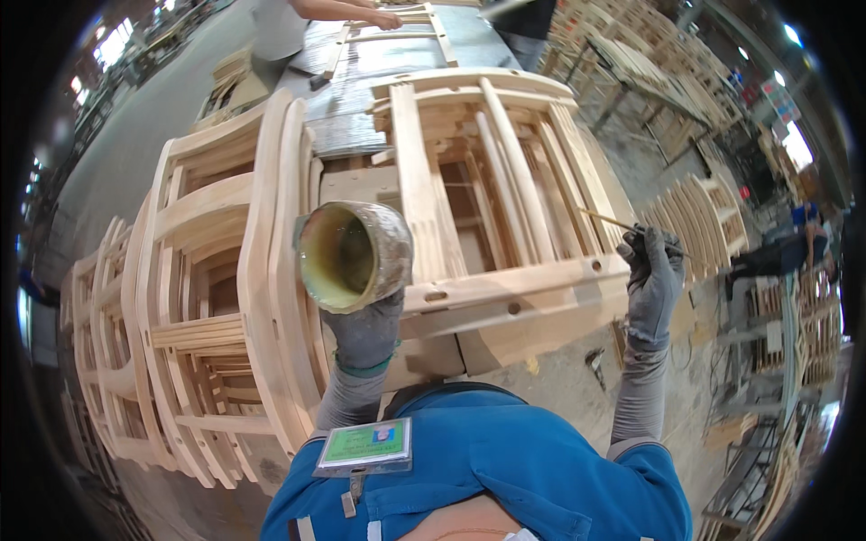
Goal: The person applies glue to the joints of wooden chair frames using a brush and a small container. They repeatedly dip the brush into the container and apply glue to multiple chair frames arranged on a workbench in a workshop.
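My left hand (365,332), in a grey glove, is closed around a cup (390,236) crusted with dried residue. The cup tilts so its mouth shows a yellowish, glue-like coating inside. In my gloved right hand (653,287), a thin wooden stick (604,218) is pinched between the fingers, its light end pointing left. Between and beyond both hands lies a stack of pale wooden frames (514,281) with rails and slotted holes along the near bar. The stick's end is over the stack's right side; whether it touches the wood I cannot tell.
Curved wooden chair-back frames (257,243) stand stacked at my left. Ahead, another person's hand (388,20) is at a wooden frame on a wrapped table (347,117). More curved wooden parts (690,216) lie to the right, with a person (783,252) farther off.
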Motion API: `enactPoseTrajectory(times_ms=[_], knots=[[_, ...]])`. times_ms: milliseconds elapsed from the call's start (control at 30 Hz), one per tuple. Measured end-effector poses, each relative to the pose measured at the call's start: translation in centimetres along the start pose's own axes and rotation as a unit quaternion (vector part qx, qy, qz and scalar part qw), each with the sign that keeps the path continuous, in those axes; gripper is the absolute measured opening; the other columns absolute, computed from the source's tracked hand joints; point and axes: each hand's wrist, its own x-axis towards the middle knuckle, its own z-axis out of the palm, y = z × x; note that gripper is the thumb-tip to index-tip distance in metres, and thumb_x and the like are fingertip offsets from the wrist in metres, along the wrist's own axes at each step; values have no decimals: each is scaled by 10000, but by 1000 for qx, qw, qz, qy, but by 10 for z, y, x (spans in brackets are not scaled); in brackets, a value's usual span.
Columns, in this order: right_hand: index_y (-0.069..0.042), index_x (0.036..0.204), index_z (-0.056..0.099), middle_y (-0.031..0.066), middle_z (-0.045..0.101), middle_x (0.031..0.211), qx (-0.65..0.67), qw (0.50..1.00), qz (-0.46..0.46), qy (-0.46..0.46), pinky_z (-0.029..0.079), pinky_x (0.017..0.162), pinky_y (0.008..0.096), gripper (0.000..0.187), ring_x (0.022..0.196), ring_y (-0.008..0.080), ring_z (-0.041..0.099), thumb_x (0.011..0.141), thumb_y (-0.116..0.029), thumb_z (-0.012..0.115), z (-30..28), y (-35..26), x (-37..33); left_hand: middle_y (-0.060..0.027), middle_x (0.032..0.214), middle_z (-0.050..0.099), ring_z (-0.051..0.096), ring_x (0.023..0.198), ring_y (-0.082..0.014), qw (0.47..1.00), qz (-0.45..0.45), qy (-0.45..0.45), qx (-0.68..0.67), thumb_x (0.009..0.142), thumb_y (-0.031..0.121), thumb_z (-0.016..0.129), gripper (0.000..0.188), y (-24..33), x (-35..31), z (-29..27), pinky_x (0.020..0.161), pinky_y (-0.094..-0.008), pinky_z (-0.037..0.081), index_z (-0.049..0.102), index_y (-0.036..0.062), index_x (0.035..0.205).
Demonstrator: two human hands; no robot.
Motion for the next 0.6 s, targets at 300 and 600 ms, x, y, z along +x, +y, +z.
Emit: enactPoseTrajectory(times_ms=[300,600], knots=[[11,936,579,96,622,858,61,973,-27,221,534,643,263,98,728,154,614,844,-19,592,-122,-57,-148,-158,1388,353,303,1271,-433,907,-333,-100,-235,878,482,437,629,-89,-83,137,1050,-621,167,319,118,1377],[40,1070,536,140,571,1047,246,899,-79,354,475,880,382,245,961,240,571,918,-146,488,-264,-119,-374,-196,1257,457,510,1068,-345,716,-632,-292,51,890,478,377,639,-175,-310,208,831,-494,458,358,12,1327]])
